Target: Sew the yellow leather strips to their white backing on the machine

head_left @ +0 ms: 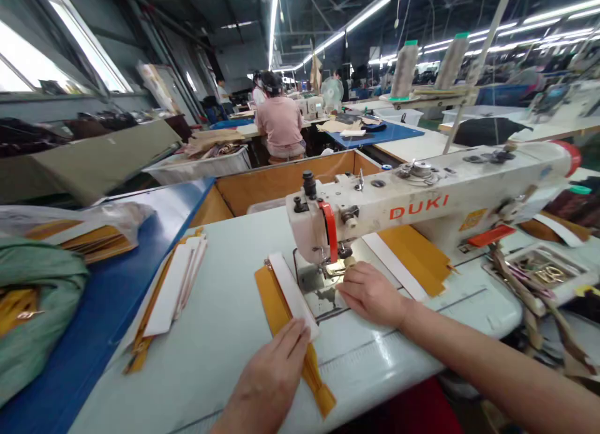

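Note:
My left hand (274,374) rests on the near end of a white strip (291,287), its fingers together and flat. The strip lies along a mustard zipper piece (272,299), whose near end extends past my fingers. My right hand (372,294) is at the needle area of the white sewing machine (365,202), fingertips pinched beside the presser foot (335,269); whether something small is between them cannot be made out. Behind that hand, under the machine arm, lie a mustard panel (417,259) and another white strip (396,265).
A stack of white and mustard strips (171,290) lies on the table at left. Beyond it are a blue surface (105,296) and green cloth (37,315). A tray of small tools (544,271) stands at right. A person in pink (280,121) sits ahead.

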### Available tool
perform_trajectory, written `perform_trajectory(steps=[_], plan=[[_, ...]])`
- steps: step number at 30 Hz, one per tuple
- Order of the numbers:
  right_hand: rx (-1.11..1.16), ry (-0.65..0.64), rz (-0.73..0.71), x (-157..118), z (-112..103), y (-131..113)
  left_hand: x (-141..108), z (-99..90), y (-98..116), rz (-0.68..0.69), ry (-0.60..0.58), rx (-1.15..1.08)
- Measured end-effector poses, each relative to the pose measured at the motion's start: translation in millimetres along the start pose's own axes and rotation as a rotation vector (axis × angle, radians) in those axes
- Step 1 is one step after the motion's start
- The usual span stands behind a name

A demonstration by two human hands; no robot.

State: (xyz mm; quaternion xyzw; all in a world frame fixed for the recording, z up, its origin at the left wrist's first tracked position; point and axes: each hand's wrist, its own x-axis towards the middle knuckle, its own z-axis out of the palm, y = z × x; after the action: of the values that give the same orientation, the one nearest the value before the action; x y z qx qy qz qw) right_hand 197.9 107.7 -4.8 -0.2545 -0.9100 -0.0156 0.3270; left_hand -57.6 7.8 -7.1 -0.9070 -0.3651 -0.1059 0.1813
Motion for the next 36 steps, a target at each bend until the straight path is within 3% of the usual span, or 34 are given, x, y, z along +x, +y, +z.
perform_trajectory(steps=[3, 6, 8, 10, 13, 18, 21, 23, 26, 28, 32, 36], plan=[[0.014, -0.016, -0.028, -0.1, -5.5, -11.2, -0.4, -20.9, 2.1, -0.105, -0.116, -0.146], [0.054, -0.039, -0.052, -3.2, -15.6, -35.8, 24.1, -38.2, -12.9, -0.158, -0.243, -0.219], [0.106, -0.045, -0.061, -8.4, -23.9, -56.3, 46.4, -44.5, -23.7, -0.181, -0.415, -0.308], [0.164, -0.042, -0.054, -16.3, -33.6, -75.6, 66.6, -46.0, -30.8, -0.175, -0.547, -0.405], [0.236, -0.031, 0.003, -31.4, -50.4, -96.5, 84.8, -42.3, -35.2, -0.173, -0.634, -0.48], [0.287, -0.038, 0.141, -52.3, -70.9, -115.0, 85.0, -42.9, -45.6, -0.316, -0.723, -0.688], [0.432, -0.114, 0.224, -52.5, -66.6, -124.4, 75.7, -51.8, -57.7, -0.457, -0.648, -0.855], [0.586, -0.186, 0.366, -44.8, -55.8, -129.3, 66.3, -56.3, -62.3, -0.652, -0.546, -1.091], [0.833, -0.213, 0.732, -22.2, -31.8, -130.8, 50.3, -54.7, -57.4, -1.046, -0.279, -1.533], [0.987, -0.205, 0.835, -3.9, -13.9, -127.5, 42.5, -48.5, -48.7, -1.202, -0.111, -1.672], [0.922, -0.3, 0.805, 21.1, 16.3, -116.5, 41.4, -31.8, -40.9, -1.292, 0.077, -1.691], [0.761, -0.386, 0.828, 29.3, 27.7, -108.9, 56.3, -9.7, -58.0, -1.317, 0.201, -1.624]])
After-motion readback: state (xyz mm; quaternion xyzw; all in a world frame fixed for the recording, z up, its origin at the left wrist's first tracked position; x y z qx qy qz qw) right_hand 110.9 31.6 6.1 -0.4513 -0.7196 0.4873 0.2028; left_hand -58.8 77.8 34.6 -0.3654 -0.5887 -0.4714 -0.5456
